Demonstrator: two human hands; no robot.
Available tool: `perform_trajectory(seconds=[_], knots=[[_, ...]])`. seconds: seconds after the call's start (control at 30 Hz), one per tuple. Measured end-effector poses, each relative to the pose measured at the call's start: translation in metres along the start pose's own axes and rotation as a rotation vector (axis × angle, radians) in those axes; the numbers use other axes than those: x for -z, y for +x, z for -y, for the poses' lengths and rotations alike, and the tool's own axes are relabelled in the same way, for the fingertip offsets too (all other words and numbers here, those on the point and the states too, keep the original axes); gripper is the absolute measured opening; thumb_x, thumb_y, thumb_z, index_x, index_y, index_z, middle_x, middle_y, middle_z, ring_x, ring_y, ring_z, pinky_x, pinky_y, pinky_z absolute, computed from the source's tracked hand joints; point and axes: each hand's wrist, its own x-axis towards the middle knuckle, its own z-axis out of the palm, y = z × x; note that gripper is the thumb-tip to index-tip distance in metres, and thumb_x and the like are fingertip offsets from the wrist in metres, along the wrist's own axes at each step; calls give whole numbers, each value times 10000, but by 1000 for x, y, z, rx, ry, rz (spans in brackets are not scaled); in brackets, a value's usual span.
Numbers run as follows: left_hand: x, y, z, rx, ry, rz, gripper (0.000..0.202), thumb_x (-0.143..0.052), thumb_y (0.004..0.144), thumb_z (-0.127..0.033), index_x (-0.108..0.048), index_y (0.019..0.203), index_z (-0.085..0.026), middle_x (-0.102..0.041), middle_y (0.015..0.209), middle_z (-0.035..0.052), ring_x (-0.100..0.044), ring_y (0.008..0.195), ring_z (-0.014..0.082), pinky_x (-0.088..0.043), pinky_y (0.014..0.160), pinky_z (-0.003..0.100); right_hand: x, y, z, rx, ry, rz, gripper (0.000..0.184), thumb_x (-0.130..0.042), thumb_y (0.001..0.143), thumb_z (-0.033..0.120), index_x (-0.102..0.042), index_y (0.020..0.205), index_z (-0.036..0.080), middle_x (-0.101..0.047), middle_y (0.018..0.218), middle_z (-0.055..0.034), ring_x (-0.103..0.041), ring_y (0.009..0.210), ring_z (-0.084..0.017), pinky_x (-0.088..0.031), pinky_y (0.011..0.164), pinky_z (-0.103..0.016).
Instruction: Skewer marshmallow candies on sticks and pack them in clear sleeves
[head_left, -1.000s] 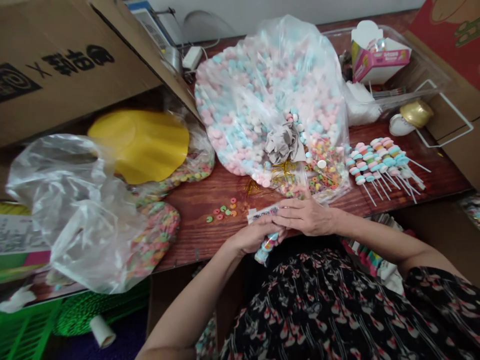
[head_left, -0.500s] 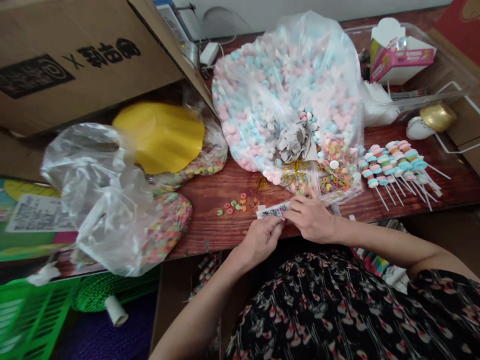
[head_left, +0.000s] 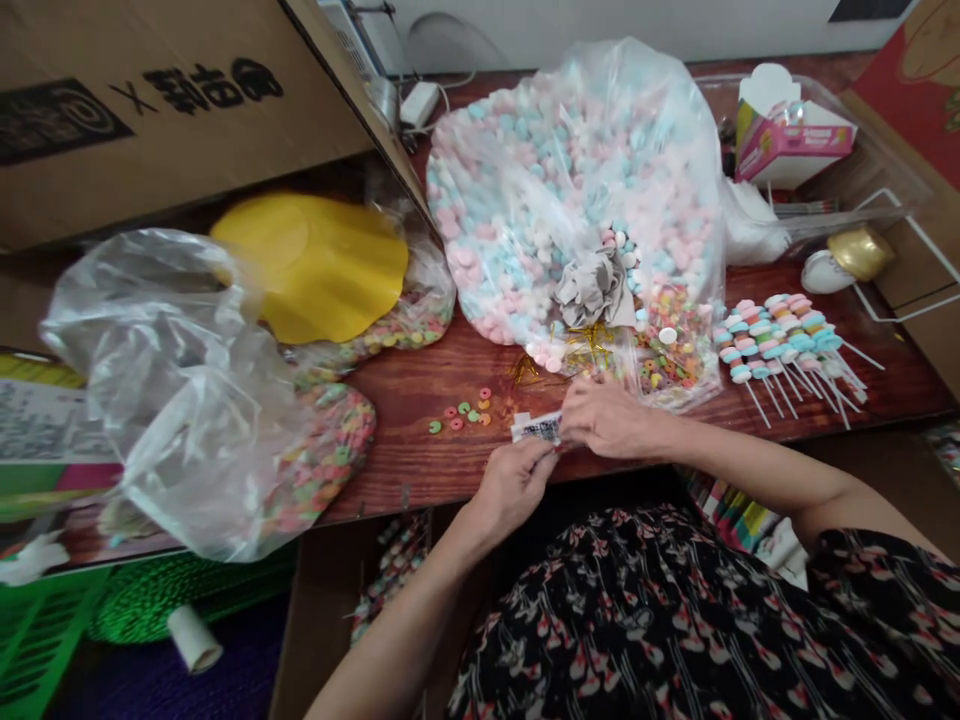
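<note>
By the front edge of the table, my left hand [head_left: 513,488] pinches the near side of a small printed plastic packet [head_left: 535,428]. My right hand [head_left: 611,420] closes its bent fingers on the packet's right end; the fingertips are partly hidden. What the packet contains I cannot make out. Several loose ring candies [head_left: 465,412], green, pink and orange, lie just left of the packet. Beyond my right hand are a clear bag of ring candies [head_left: 675,370] and gold twist ties [head_left: 592,338].
A big clear bag of pink, blue and white marshmallows [head_left: 510,150] fills the back. At right lie marshmallow skewers [head_left: 784,340], near a clear bin holding a pink box [head_left: 795,145]. Left are a yellow sheet [head_left: 307,265], a candy bag [head_left: 322,450] and a cardboard box [head_left: 202,150].
My right hand has shifted slightly left along the packet, and both hands keep their grip on it. The whole view has turned a little.
</note>
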Motion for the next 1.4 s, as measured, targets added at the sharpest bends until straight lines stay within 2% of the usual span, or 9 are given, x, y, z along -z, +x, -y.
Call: perform_trajectory(seconds=[0.13, 0.23, 0.3, 0.43, 0.57, 0.83, 1.0, 1.2, 1.4], knots=[[10, -16, 19, 308, -349, -184, 167, -667, 786, -312, -741, 773, -163, -654, 631, 20, -552, 568, 121, -418, 559, 228, 17, 29, -17, -73, -242, -106, 177, -540, 897, 225, -708, 846, 199, -667, 954, -64, -434, 1009, -234, -222, 796, -394], [18, -24, 23, 573, -738, -339, 230, -754, 691, -341, -736, 818, -150, -677, 618, 26, -560, 488, 117, -412, 470, 214, 11, 45, -25, 3, -444, -56, 170, -529, 849, 122, -690, 820, 168, -651, 968, -95, -416, 1026, -261, -231, 810, -435], [21, -24, 21, 629, -904, -401, 250, -789, 644, -320, -727, 807, -141, -679, 603, 29, -565, 462, 115, -411, 445, 204, 1, 52, -26, 38, -494, -9, 172, -523, 825, 87, -681, 816, 153, -644, 986, -106, -418, 1024, -269, -241, 809, -448], [22, -18, 16, 618, -1039, -427, 237, -814, 609, -266, -725, 779, -125, -683, 602, 40, -576, 458, 110, -417, 432, 192, -15, 59, -24, 19, -536, 21, 210, -463, 848, 79, -667, 846, 128, -635, 980, -132, -427, 1010, -280, -257, 800, -458], [22, -5, 13, 581, -1071, -439, 218, -818, 612, -262, -736, 769, -134, -698, 645, 49, -589, 486, 120, -407, 413, 189, -8, 58, -19, 28, -494, 22, 182, -464, 829, 80, -631, 890, 120, -623, 1021, -144, -428, 1011, -276, -266, 796, -427], [26, 38, -4, 292, -976, -410, 147, -809, 632, -251, -773, 750, -171, -679, 1066, 73, -590, 625, 97, -437, 471, 207, 13, 46, -7, 58, -56, -101, 166, -389, 846, 116, -537, 908, 155, -582, 819, -63, -458, 784, -190, -302, 716, -310], [16, 59, -14, 265, -987, -433, 154, -808, 626, -249, -771, 761, -184, -692, 910, 34, -553, 582, 74, -421, 459, 191, 1, 33, -6, -54, 0, -249, 148, -395, 832, 122, -534, 870, 154, -562, 765, -55, -434, 704, -170, -314, 683, -298], [10, 65, -21, 425, -1030, -399, 266, -825, 597, -285, -743, 805, -141, -691, 650, 24, -595, 500, 110, -447, 426, 195, 4, 2, -13, -10, 337, -469, 144, -462, 862, 130, -596, 823, 164, -585, 749, -24, -513, 737, -139, -401, 718, -268], [4, 62, -29, 457, -1015, -317, 248, -822, 608, -272, -746, 804, -141, -701, 639, 39, -620, 492, 134, -455, 420, 207, -2, -25, -30, 76, 387, -539, 252, -500, 860, 98, -657, 1047, 162, -680, 950, -69, -609, 893, -163, -476, 797, -309]])
